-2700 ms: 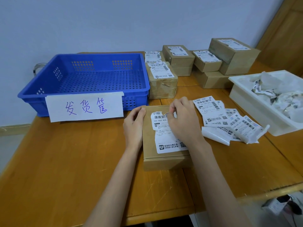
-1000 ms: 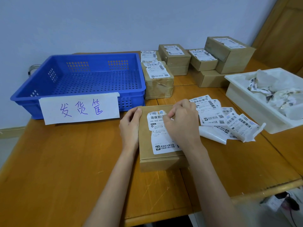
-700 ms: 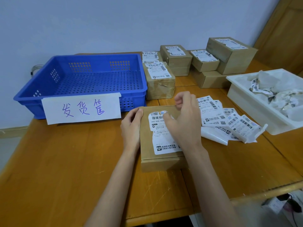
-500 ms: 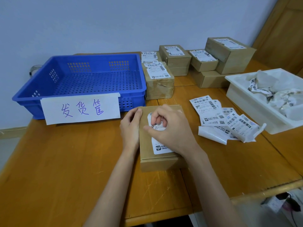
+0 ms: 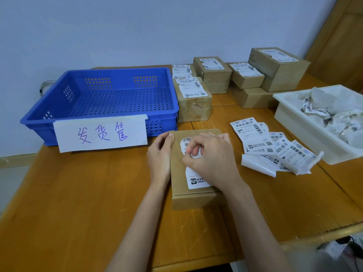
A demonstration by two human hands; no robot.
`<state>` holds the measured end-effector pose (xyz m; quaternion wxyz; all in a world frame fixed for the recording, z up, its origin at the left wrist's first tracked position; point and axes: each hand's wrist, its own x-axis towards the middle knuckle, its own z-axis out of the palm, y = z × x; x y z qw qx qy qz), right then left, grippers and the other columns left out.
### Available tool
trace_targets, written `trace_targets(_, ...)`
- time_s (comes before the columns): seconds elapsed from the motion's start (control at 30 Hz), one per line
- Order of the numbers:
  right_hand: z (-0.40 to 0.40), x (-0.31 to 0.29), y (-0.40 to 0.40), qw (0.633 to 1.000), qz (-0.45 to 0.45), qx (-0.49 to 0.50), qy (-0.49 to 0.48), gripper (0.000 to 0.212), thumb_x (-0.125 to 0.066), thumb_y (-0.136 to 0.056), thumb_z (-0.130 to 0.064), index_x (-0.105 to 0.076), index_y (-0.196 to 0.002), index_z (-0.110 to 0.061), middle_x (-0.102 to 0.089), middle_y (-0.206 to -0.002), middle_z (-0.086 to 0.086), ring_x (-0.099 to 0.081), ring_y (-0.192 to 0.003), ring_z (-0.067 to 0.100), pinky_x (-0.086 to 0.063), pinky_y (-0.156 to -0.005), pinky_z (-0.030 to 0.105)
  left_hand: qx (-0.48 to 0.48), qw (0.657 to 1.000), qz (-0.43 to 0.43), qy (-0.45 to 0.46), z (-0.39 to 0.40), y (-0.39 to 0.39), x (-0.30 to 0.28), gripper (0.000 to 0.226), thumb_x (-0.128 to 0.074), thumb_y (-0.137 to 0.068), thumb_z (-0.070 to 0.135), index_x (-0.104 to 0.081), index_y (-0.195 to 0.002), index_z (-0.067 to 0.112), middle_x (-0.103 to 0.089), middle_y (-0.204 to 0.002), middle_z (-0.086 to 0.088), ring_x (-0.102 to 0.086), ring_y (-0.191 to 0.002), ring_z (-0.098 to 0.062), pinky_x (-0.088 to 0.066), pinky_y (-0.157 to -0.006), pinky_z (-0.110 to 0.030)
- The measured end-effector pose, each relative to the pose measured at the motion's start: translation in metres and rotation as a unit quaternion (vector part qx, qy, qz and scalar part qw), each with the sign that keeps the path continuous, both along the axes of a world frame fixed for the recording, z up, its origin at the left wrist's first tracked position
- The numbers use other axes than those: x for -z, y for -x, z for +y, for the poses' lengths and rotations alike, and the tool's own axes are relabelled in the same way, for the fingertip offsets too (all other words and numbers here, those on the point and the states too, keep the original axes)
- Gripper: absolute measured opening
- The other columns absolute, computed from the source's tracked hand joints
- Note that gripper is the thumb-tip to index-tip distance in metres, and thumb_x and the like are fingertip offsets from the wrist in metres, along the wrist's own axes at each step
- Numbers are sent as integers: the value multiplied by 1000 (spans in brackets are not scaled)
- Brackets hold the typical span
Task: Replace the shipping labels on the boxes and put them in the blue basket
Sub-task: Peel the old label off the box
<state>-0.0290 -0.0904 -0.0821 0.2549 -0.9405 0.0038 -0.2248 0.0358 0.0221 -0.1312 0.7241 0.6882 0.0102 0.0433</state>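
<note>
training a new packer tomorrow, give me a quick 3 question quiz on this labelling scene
1. True or false: the blue basket already holds boxes.
2. Which hand is peeling the old label off the near box? A. left hand B. right hand C. neither
3. Fill in: crumpled paper scraps lie in the ____ tray at the table's right side.

Key
1. False; no box shows in it.
2. B; the right hand pinches the label's lifted top edge, while the left hand holds the box's left edge.
3. White; the white tray stands beside the loose new labels.
</note>
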Motion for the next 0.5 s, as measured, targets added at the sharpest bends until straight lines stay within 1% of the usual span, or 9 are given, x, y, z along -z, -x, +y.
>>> trace_targets(0.07,-1,-1,1,1000,-18,15,-11,15,-69,-72,-28,-57,-63,-31,-52,-60,-15,-46,-65,0,-30,-76,28,1,1000,1,-3,0,0,0,13,-59,-96,27,-72,-96,26,-73,-95,4,-68,-94,-18,-53,-91,-45)
trace_targets(0.17,0,-2,2,997,-48,20,-61,9,-65,-71,-32,-63,-64,-28,-55,-60,-15,-48,-64,0,-35,-79,29,3,1000,2,-4,0,0,1,14,-59,-95,28,-72,-97,25,-73,-95,4,-68,-95,-18,-52,-93,-46)
trace_targets(0.2,0,-2,2,997,-47,19,-58,11,-64,-72,-36,-64,-65,-28,-56,-61,-15,-48,-65,-1,-34,-80,28,3,1000,1,-2,0,0,1,15,-59,-95,28,-72,-98,24,-73,-95,4,-67,-95,-17,-52,-93,-46)
trace_targets(0.27,1,-1,2,1000,-25,1,-17,15,-67,-73,-44,-64,-68,-30,-57,-65,-16,-46,-66,-3,-31,-80,25,4,1000,1,2,0,0,1,16,-59,-96,28,-73,-100,22,-73,-96,4,-68,-95,-16,-52,-93,-45)
trace_targets(0.3,1,0,1,1000,-14,-11,-3,14,-69,-74,-42,-63,-68,-30,-56,-65,-15,-46,-67,-3,-30,-81,26,4,1000,1,2,0,1,1,16,-59,-96,28,-73,-100,22,-73,-95,4,-68,-95,-16,-52,-93,-45)
trace_targets(0.37,1,0,0,1000,-2,-16,-10,13,-70,-75,-33,-61,-66,-31,-53,-62,-13,-46,-67,0,-31,-81,27,3,1000,-1,0,0,1,0,16,-59,-96,28,-73,-100,22,-73,-95,5,-68,-95,-16,-52,-92,-45)
trace_targets(0.5,2,-1,0,999,-8,27,-23,18,-70,-71,-28,-57,-60,-30,-49,-55,-13,-49,-66,2,-31,-77,28,7,1000,-3,5,1,0,2,14,-59,-96,28,-73,-97,24,-73,-93,5,-68,-93,-17,-52,-90,-44)
